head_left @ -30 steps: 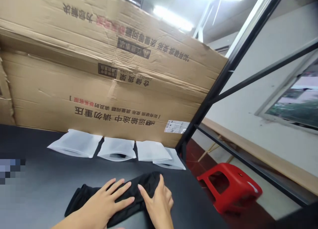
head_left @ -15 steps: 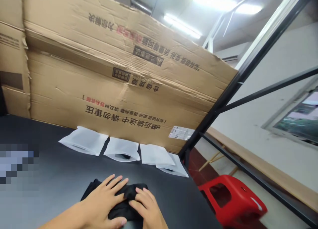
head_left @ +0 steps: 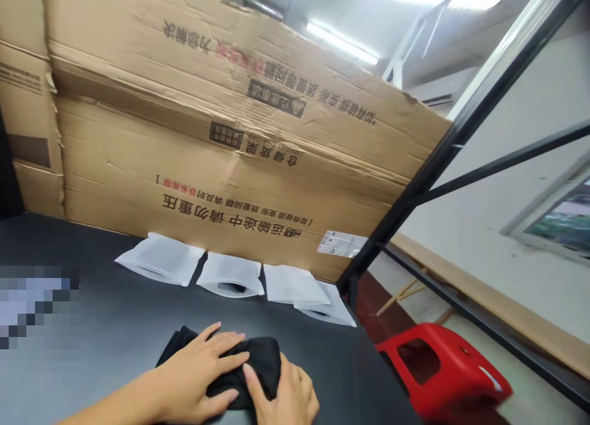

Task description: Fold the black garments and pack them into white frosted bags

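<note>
A folded black garment (head_left: 258,358) lies on the black table (head_left: 115,333) near its front edge. My left hand (head_left: 196,373) presses flat on the garment's left part, fingers spread. At the garment's right end, my right hand (head_left: 288,397) grips the folded edge, thumb on top of the cloth. Behind the garment, a row of several white frosted bags lies along the cardboard: the left bag (head_left: 159,259), the middle bag (head_left: 230,275) and overlapping bags on the right (head_left: 306,293).
Large cardboard boxes (head_left: 221,136) stand upright behind the table. A black metal rack frame (head_left: 442,154) rises at the table's right corner. A red plastic stool (head_left: 445,366) sits on the floor to the right. A blurred patch covers the left edge.
The garment has been folded shorter, from a long strip into a compact bundle. My right hand moved from pressing the cloth to gripping its right end. The view shifted slightly.
</note>
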`<state>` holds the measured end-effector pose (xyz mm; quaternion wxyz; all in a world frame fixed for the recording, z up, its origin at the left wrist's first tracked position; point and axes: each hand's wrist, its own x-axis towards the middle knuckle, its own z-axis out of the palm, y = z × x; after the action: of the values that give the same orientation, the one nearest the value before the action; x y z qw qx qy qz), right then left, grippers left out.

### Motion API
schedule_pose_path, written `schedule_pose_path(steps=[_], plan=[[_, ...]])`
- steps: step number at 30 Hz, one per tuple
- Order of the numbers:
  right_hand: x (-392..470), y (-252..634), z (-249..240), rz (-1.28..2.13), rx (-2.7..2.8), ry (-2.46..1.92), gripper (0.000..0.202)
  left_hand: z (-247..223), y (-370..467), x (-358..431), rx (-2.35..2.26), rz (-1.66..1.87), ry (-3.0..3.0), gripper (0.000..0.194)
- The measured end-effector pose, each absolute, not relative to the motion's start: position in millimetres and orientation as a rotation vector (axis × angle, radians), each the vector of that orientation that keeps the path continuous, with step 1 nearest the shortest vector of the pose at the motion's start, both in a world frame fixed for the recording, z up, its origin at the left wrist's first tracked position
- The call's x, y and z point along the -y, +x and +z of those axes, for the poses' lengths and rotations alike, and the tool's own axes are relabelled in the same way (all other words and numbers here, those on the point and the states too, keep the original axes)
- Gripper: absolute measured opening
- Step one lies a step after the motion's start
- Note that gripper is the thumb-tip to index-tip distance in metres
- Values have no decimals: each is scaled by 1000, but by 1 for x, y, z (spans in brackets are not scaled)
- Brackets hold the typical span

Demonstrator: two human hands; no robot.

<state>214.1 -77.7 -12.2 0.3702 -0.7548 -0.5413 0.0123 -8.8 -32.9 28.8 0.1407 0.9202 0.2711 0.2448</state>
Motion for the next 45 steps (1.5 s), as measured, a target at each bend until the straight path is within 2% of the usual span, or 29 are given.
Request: schedule_pose_path(steps=[3, 5, 11, 14, 19, 21, 23, 26, 29, 30, 31, 33, 34, 36, 38, 41, 45], plan=[[66, 195, -5, 134, 1544, -1800, 35, 27, -13, 30, -866, 738, 2643, 50], [58, 202, 8, 199, 1530, -1709, 32, 23, -16, 26, -971, 780, 2635, 45], [56, 244, 30, -86, 1522, -1629, 54, 11, -18, 14, -1028, 771, 2639, 51], [62, 230, 18, -189, 1727, -1535, 67, 10, -18, 12, -1031, 799, 2556, 69], [68, 195, 2, 56, 2279, -1266, 83, 6, -27, 9, -966, 789, 2407, 94], [68, 198, 4, 192, 2348, -1173, 81, 5, -30, 6, -1005, 739, 2304, 90], [67, 209, 10, 364, 2351, -1106, 74, 6, -30, 3, -1067, 724, 2231, 76], [64, 223, 17, 652, 2179, -1152, 55, 10, -23, 1, -1082, 825, 2269, 56], [62, 226, 15, 709, 1706, -1384, 38, 15, -13, 8, -1066, 921, 2234, 35], [63, 224, 14, 697, 1545, -1440, 47, 15, -9, 12, -1070, 944, 2180, 30], [64, 221, 13, 708, 1417, -1459, 64, 14, -5, 17, -1067, 969, 2118, 27], [65, 213, 13, 856, 1254, -1387, 91, 11, 7, 26, -1014, 1038, 1993, 31], [63, 209, 16, 981, 1193, -1311, 92, 8, 16, 29, -968, 1085, 1932, 35], [54, 204, 25, 1197, 1055, -1153, 77, 2, 38, 29, -890, 1189, 1826, 40], [34, 212, 39, 1246, 891, -1056, 59, -1, 64, 17, -890, 1317, 1798, 45], [-7, 252, 60, 1037, 581, -990, 54, 4, 102, -14, -983, 1418, 2104, 46], [-43, 325, 65, 815, 390, -940, 51, 14, 138, -52, -1091, 1269, 2481, 40]])
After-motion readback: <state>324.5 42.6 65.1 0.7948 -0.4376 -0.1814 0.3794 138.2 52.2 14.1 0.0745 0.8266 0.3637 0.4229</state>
